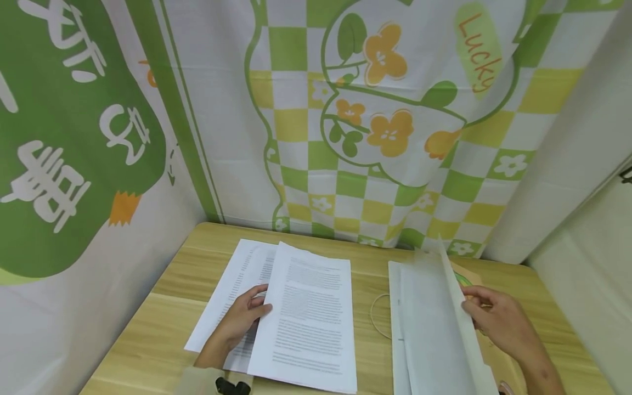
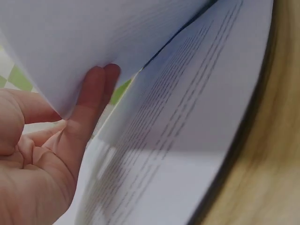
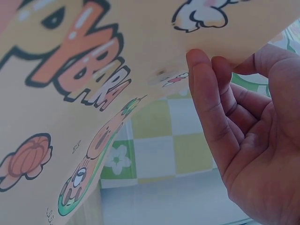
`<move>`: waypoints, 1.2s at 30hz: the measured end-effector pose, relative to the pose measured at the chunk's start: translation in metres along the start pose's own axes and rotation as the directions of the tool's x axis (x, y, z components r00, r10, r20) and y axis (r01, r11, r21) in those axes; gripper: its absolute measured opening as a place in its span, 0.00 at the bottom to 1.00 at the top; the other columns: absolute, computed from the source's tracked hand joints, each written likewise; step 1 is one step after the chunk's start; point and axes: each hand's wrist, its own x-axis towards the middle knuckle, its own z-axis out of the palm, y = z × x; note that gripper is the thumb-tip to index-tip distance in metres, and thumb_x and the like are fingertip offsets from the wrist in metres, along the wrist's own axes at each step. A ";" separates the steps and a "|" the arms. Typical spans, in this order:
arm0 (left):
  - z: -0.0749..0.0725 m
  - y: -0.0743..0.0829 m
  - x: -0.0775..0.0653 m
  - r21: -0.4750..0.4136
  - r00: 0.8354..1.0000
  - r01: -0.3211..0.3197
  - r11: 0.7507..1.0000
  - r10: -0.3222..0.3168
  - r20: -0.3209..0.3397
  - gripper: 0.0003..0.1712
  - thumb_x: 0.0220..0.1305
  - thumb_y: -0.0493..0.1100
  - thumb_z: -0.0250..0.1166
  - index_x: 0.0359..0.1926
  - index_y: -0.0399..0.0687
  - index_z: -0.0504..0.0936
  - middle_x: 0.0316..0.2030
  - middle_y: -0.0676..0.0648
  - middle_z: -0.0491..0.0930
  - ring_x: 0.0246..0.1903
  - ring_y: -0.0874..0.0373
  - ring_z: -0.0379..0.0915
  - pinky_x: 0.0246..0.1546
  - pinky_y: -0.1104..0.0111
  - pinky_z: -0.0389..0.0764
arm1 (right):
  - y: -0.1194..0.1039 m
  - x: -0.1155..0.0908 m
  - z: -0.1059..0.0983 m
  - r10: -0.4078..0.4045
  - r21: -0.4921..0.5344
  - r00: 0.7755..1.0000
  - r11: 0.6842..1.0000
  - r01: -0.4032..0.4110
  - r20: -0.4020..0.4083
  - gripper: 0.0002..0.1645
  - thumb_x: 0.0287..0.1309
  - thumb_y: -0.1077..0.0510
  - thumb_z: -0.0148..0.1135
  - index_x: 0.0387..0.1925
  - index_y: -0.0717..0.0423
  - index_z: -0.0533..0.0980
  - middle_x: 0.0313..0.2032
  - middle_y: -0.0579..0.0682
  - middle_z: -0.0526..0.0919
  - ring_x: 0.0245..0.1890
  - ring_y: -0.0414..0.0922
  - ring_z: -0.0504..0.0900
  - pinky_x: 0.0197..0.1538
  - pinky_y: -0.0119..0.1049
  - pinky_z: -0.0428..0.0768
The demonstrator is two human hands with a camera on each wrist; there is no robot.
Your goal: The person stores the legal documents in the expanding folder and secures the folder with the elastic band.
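On the left of the table, my left hand (image 1: 239,318) pinches the left edge of a printed sheet (image 1: 308,329), thumb on top and fingers beneath. That edge is raised over another printed page (image 1: 217,310), whose lines of text show in the left wrist view. To the right, my right hand (image 1: 503,321) holds the edge of a folder's raised cover (image 1: 461,312) between thumb and fingers. Cartoon animals and bright lettering decorate the cover's outer side (image 3: 42,112). White sheets (image 1: 427,329) lie inside the folder, partly covered by it.
A thin cord loop (image 1: 377,315) lies on the wooden table (image 1: 148,323) between the pages and the folder. Behind the table hangs a green-and-yellow checked curtain (image 1: 321,170); more printed fabric (image 1: 94,241) hangs at the left.
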 end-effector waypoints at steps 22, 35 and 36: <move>0.015 -0.003 0.004 -0.233 0.997 0.025 0.972 -0.009 0.070 0.39 0.73 0.32 0.62 0.78 0.35 0.54 0.55 0.38 0.81 0.43 0.51 0.85 0.37 0.64 0.86 | 0.002 0.000 -0.001 0.017 0.010 1.000 1.000 -0.016 -0.006 0.26 0.73 0.53 0.56 0.64 0.65 0.76 0.34 0.50 0.80 0.30 0.42 0.83 0.23 0.36 0.74; 0.035 -0.006 0.014 -0.241 0.995 0.025 0.970 0.000 0.104 0.38 0.72 0.32 0.62 0.78 0.36 0.57 0.55 0.37 0.81 0.44 0.50 0.85 0.38 0.64 0.86 | 0.002 -0.001 -0.002 0.013 0.013 1.000 1.000 -0.013 -0.001 0.26 0.74 0.53 0.56 0.64 0.64 0.76 0.33 0.50 0.79 0.29 0.42 0.82 0.21 0.36 0.72; 0.037 -0.006 0.014 -0.239 0.994 0.024 0.971 0.003 0.110 0.38 0.72 0.32 0.62 0.78 0.35 0.57 0.55 0.37 0.81 0.44 0.50 0.85 0.38 0.64 0.86 | 0.002 -0.001 -0.002 0.012 0.011 1.000 1.000 -0.012 -0.004 0.26 0.74 0.53 0.56 0.64 0.64 0.76 0.33 0.50 0.79 0.29 0.42 0.82 0.22 0.36 0.72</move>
